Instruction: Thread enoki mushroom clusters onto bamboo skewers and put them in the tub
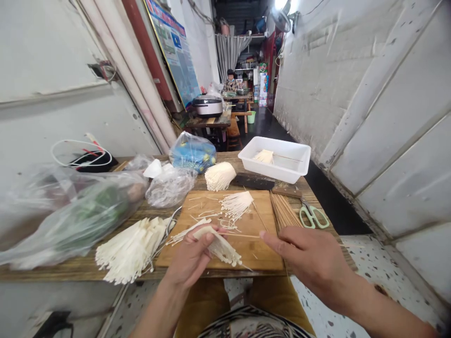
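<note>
My left hand (192, 258) pinches a flat bunch of enoki mushrooms (223, 249) above the front of the wooden cutting board (266, 258). A thin wooden skewer (243, 235) runs from my right hand (312, 258) to that bunch; its tip is hidden at my left fingers. My right fingers are closed around the skewer's other end. Another enoki bunch (237, 204) lies on the board with a skewer beside it, among loose stems. A bigger pile of enoki (132, 249) rests left of the board, and a thick bundle (220, 176) stands behind it.
Right of the board lie many skewers (284, 211), green-handled scissors (313, 217) and a cleaver (253, 181). A white plastic tray (275, 172) holds one skewered enoki bunch. Plastic bags (70, 220) crowd the left side. Farther back, a person (230, 84) sits at another table.
</note>
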The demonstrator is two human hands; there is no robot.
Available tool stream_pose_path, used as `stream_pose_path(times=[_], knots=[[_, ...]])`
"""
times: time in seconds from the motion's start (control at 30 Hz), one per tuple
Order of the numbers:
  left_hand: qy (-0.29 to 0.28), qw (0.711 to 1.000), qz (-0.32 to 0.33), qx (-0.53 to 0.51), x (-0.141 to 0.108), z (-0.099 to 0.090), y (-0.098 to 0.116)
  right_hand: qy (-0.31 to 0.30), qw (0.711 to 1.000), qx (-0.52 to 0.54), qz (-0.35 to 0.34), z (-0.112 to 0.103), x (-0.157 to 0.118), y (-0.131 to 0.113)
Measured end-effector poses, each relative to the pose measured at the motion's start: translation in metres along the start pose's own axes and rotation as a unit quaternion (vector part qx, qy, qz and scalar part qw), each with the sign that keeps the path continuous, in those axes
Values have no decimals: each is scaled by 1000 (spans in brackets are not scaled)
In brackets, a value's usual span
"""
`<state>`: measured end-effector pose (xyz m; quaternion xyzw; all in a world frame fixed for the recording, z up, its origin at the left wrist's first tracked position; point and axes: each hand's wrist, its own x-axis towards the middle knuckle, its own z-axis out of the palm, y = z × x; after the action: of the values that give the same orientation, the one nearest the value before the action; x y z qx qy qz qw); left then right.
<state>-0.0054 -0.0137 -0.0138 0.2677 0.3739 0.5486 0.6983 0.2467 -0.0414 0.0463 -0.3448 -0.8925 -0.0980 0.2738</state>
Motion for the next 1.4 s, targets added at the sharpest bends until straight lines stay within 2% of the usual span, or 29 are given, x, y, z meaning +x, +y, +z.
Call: stream_pose_path(times=[0.3, 0.43, 0.83, 1.4], knots=[[1, 1000, 19, -9, -1, -5, 0, -12, 1000, -17, 11, 0, -13, -2], [-2, 1000, 18, -8, -2, -3, 1, 2, 1000, -20, 7, -1, -11, -4], [-16, 999, 32, 10, -5, -1, 2, -9, 1000, -3, 3, 1, -12, -7], [6, 999, 29, 33, -9, 3, 5, -14, 1000, -5, 1, -1, -14, -8]])
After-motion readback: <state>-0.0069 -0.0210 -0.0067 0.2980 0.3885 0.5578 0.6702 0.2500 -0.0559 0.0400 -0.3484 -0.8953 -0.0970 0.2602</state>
